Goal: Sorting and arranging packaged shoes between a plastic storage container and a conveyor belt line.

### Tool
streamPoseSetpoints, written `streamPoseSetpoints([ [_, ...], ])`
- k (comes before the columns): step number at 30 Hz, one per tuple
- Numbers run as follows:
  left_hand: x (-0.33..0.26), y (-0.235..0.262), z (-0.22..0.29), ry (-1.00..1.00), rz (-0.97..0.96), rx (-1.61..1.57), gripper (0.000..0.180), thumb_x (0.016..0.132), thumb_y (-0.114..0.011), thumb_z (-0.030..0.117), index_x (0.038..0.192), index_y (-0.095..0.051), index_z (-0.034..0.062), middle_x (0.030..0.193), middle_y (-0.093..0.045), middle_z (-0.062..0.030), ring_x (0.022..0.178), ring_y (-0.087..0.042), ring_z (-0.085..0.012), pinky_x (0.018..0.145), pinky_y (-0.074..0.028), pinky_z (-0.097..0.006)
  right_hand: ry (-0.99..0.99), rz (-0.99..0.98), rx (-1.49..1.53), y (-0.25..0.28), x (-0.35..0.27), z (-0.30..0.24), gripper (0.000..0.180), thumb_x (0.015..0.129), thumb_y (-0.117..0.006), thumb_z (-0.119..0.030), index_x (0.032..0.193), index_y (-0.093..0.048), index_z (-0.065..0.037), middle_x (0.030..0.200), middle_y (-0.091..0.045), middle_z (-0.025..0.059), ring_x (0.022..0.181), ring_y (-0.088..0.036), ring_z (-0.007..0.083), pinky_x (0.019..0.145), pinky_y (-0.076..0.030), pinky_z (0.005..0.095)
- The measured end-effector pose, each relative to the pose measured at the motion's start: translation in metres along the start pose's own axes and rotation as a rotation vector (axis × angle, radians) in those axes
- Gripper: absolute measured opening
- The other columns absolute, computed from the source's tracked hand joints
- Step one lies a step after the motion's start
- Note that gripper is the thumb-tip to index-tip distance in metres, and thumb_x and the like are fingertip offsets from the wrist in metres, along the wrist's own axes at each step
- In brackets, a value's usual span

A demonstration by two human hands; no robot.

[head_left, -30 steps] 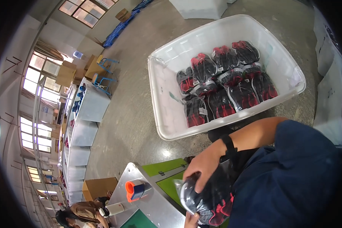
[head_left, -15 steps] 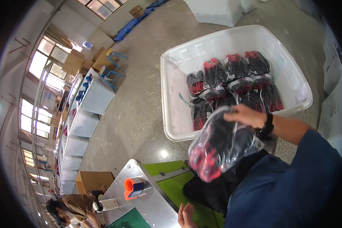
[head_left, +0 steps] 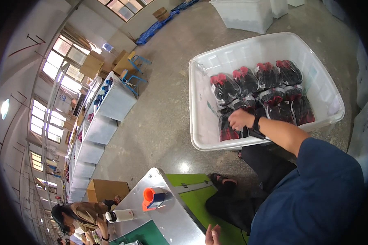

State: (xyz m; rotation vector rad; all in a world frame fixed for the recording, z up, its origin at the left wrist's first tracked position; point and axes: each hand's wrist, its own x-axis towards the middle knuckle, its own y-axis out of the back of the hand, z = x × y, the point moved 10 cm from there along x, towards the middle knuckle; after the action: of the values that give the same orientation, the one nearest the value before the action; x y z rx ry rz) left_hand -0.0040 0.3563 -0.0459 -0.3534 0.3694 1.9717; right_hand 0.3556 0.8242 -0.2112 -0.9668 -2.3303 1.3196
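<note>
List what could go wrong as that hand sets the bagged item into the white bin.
1. The right hand presses a clear bag at the white bin's near wall; it may slump against the rim instead of lying in row.
2. The packed bags overlap, so pushing could shift neighbours.
3. The person's foot sits near the bin, which might get nudged.

I have only the head view, a wide fisheye looking steeply down from above my shoulders. The white bin (head_left: 265, 87) on the floor sits near, at two o'clock; the metal table (head_left: 163, 212) edge lies at six. Straight lines bow toward the dark rim. No second view overlaps it.
</note>
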Motion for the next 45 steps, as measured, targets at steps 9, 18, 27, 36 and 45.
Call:
streamPoseSetpoints([
  [9, -0.008, 0.003, 0.008, 0.014, 0.09, -0.062, 0.044, 0.108, -0.06, 0.024, 0.144, -0.056, -0.0008, 0.122, -0.071, -0.0174, 0.11, -0.068, -0.0236, 0.1, -0.053, -0.037, 0.295, 0.418, -1.77, -0.151, -0.049, 0.037, 0.064, 0.09, -0.073, -0.037, 0.141, -0.056, -0.002, 0.135, -0.06, 0.0185, 0.122, -0.06, 0.0366, 0.101, -0.05, 0.0466],
  [18, 0.042, 0.092, 0.045, -0.088, 0.211, 0.136, 0.054, 0.106, -0.06, 0.034, 0.145, -0.054, -0.0034, 0.137, -0.064, -0.0187, 0.128, -0.061, -0.0309, 0.11, -0.048, -0.044, 0.456, 0.469, -1.887, -0.196, -0.049, 0.034, 0.053, 0.085, -0.075, -0.026, 0.13, -0.06, -0.003, 0.122, -0.065, 0.0179, 0.114, -0.063, 0.0382, 0.098, -0.051, 0.0489],
  [27, 0.054, 0.215, 0.08, -0.315, 0.47, 0.181, 0.055, 0.101, -0.07, 0.028, 0.144, -0.056, -0.0032, 0.137, -0.065, -0.0233, 0.128, -0.062, -0.0286, 0.103, -0.051, -0.04, 0.391, 0.484, -2.027, -0.165, -0.051, 0.053, 0.066, 0.084, -0.074, -0.011, 0.146, -0.052, -0.004, 0.141, -0.058, 0.0229, 0.133, -0.053, 0.0425, 0.112, -0.043, 0.0472],
  [36, 0.048, 0.426, 0.045, -0.19, 1.02, 0.691, 0.067, 0.087, -0.077, 0.044, 0.134, -0.064, -0.002, 0.134, -0.065, -0.0244, 0.129, -0.057, -0.0398, 0.113, -0.042, -0.045, 0.31, 0.493, -2.031, -0.149, -0.044, 0.06, 0.07, 0.084, -0.074, -0.01, 0.149, -0.047, -0.003, 0.145, -0.053, 0.0251, 0.139, -0.047, 0.0445, 0.118, -0.038, 0.0491],
  [45, 0.045, 0.567, 0.021, 0.195, 1.23, 0.835, 0.058, 0.101, -0.054, 0.044, 0.143, -0.059, 0.0045, 0.146, -0.057, -0.0262, 0.138, -0.051, -0.0438, 0.115, -0.041, -0.051, 0.309, 0.476, -1.984, -0.162, -0.042, 0.06, 0.069, 0.083, -0.074, -0.007, 0.146, -0.047, 0.001, 0.143, -0.052, 0.0261, 0.137, -0.047, 0.0454, 0.116, -0.037, 0.0501],
])
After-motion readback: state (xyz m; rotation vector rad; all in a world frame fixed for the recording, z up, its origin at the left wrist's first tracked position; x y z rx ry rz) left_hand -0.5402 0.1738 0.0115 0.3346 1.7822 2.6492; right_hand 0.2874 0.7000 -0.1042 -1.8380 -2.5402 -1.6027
